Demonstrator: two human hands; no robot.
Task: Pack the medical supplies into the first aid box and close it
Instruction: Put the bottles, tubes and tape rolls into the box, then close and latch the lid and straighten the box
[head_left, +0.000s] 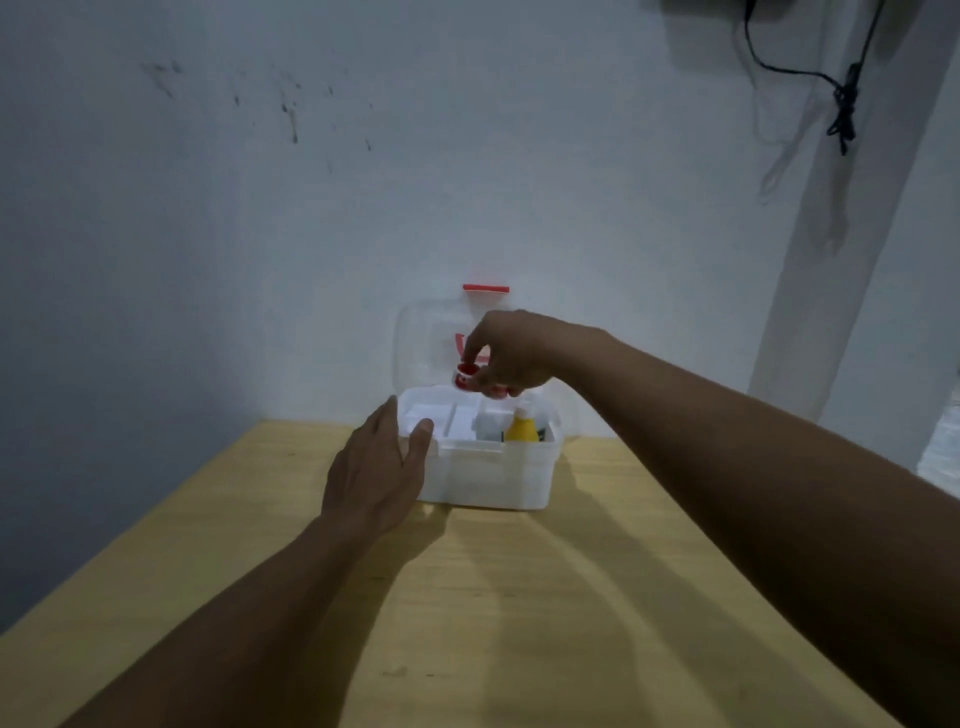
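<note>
Left hand (376, 467), fingers spread flat, steadies the translucent white plastic first aid box (485, 470); right hand (511, 353) pinches a small red-and-white roll (466, 376) just above the open tray: lower it straight down, release once seated

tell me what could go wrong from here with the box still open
1. The right hand pinches a small red and white item over the box; the grip looks light, so it could drop and miss its compartment.
2. The yellow bottle stands tall near the rim and might block the lid from shutting.
3. The left hand only rests on the box's corner, so a push could slide it on the table.
</note>
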